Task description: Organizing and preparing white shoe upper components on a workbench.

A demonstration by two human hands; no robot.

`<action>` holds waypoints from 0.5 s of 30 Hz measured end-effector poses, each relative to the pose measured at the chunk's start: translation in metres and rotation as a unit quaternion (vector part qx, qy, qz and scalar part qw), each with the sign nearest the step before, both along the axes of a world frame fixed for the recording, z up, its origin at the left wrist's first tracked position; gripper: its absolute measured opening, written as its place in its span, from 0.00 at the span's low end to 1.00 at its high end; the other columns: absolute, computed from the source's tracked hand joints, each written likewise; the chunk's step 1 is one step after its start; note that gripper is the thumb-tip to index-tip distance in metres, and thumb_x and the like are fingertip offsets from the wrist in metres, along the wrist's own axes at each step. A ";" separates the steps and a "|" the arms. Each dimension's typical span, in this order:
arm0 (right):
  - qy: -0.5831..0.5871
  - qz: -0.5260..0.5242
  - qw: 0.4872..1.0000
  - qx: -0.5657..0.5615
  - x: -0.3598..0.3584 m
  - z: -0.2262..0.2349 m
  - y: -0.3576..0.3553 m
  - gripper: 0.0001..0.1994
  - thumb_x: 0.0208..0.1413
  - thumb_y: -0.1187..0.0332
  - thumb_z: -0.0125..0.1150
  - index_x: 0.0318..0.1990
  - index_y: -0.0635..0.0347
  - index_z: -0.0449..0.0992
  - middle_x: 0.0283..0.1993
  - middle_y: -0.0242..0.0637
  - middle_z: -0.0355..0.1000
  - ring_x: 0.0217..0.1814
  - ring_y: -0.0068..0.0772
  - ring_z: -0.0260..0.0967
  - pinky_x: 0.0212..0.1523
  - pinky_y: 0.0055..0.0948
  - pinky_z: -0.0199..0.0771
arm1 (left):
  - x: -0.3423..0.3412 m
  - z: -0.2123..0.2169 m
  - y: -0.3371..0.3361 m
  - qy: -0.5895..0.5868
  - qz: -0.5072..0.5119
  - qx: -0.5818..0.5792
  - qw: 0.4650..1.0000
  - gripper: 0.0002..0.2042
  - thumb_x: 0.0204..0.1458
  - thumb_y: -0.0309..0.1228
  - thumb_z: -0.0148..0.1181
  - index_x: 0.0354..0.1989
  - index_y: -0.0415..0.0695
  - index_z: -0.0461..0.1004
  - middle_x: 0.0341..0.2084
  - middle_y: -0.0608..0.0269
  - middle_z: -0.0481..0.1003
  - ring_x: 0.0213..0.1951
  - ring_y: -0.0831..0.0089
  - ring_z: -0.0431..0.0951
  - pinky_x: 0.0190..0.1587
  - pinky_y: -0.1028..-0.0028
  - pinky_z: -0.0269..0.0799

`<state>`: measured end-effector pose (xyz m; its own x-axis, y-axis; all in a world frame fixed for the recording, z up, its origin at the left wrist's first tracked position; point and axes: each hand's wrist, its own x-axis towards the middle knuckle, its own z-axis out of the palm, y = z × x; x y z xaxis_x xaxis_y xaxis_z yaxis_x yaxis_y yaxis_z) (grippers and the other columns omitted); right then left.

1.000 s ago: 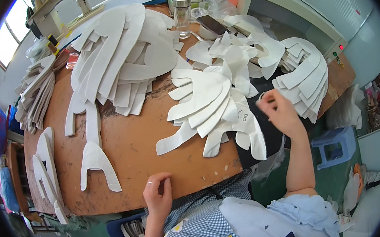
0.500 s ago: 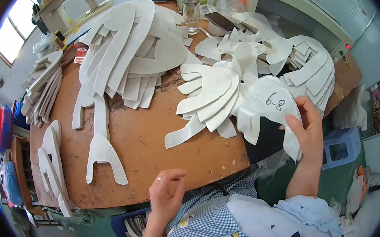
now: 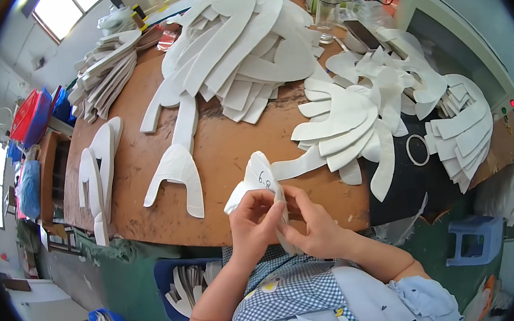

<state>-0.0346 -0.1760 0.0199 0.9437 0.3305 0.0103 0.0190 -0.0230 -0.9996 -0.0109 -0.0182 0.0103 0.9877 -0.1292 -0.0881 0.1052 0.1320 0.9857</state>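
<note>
At the front edge of the table, a white U-shaped padded piece point(image 3: 259, 172) with handwriting on it is held up, bent between my two hands. My left hand point(image 3: 255, 222) pinches it from the left, thumb and fingers closed on it. From the right, my right hand point(image 3: 314, 223) grips its other side with fingers curled. The lower end of the piece is partly hidden behind my fingers. Just beyond my hands lies a fanned pile of similar white pieces point(image 3: 342, 122). One U-shaped white piece point(image 3: 178, 167) lies flat to the left.
A tall heap of white cut-outs point(image 3: 229, 47) covers the table's far middle. A black mat point(image 3: 393, 176) with a thin white ring point(image 3: 418, 160) lies at the right. Behind stand a glass bottle point(image 3: 326, 11) and a grey-framed machine point(image 3: 461, 45). A blue stool point(image 3: 475, 240) stands on the floor.
My right hand has brought the written-on white piece from the right to the middle, where my left hand has taken hold too. The piece is now bent. The view has shifted.
</note>
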 end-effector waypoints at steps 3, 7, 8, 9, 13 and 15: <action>-0.026 -0.015 0.998 -0.050 -0.001 -0.007 0.005 0.30 0.63 0.66 0.54 0.67 0.70 0.50 0.52 0.57 0.71 0.52 0.47 0.74 0.50 0.36 0.73 | 0.004 0.001 0.004 0.046 0.006 -0.029 0.999 0.07 0.57 0.27 0.63 0.40 0.37 0.76 0.30 0.70 0.76 0.30 0.87 0.72 0.31 0.85 0.67; 0.022 -0.018 0.999 -0.031 0.001 -0.007 0.006 0.27 0.66 0.64 0.49 0.66 0.70 0.53 0.49 0.54 0.73 0.48 0.43 0.75 0.45 0.35 0.74 | 0.004 0.001 0.006 0.072 0.003 -0.013 0.997 0.06 0.57 0.27 0.63 0.40 0.38 0.75 0.29 0.71 0.76 0.27 0.89 0.69 0.27 0.87 0.62; 0.036 -0.031 0.999 -0.024 0.003 -0.010 0.007 0.24 0.67 0.66 0.47 0.65 0.69 0.56 0.49 0.48 0.73 0.47 0.34 0.73 0.46 0.32 0.73 | 0.004 0.002 0.007 0.070 0.001 -0.016 0.997 0.07 0.57 0.27 0.63 0.40 0.38 0.75 0.29 0.71 0.75 0.27 0.90 0.69 0.27 0.87 0.61; 0.049 -0.044 0.998 -0.017 0.005 -0.014 0.008 0.21 0.68 0.68 0.46 0.64 0.68 0.58 0.48 0.41 0.73 0.45 0.26 0.70 0.47 0.28 0.72 | 0.004 -0.002 0.007 0.069 0.000 -0.016 0.997 0.07 0.57 0.27 0.63 0.40 0.38 0.75 0.29 0.71 0.75 0.27 0.90 0.69 0.27 0.87 0.61; 0.025 -0.091 0.994 -0.048 0.016 -0.035 0.000 0.18 0.68 0.71 0.44 0.62 0.68 0.62 0.47 0.41 0.74 0.41 0.28 0.74 0.39 0.26 0.76 | -0.002 -0.006 0.014 0.067 0.004 -0.059 0.996 0.05 0.60 0.28 0.59 0.40 0.40 0.73 0.30 0.73 0.74 0.30 0.88 0.70 0.31 0.85 0.65; 0.165 -0.159 0.963 0.141 0.025 -0.035 -0.014 0.17 0.67 0.72 0.44 0.61 0.67 0.64 0.47 0.41 0.75 0.37 0.29 0.76 0.33 0.25 0.79 | 0.005 0.001 0.025 0.070 0.059 -0.127 0.988 0.04 0.62 0.29 0.55 0.37 0.41 0.73 0.29 0.74 0.73 0.31 0.87 0.71 0.34 0.84 0.67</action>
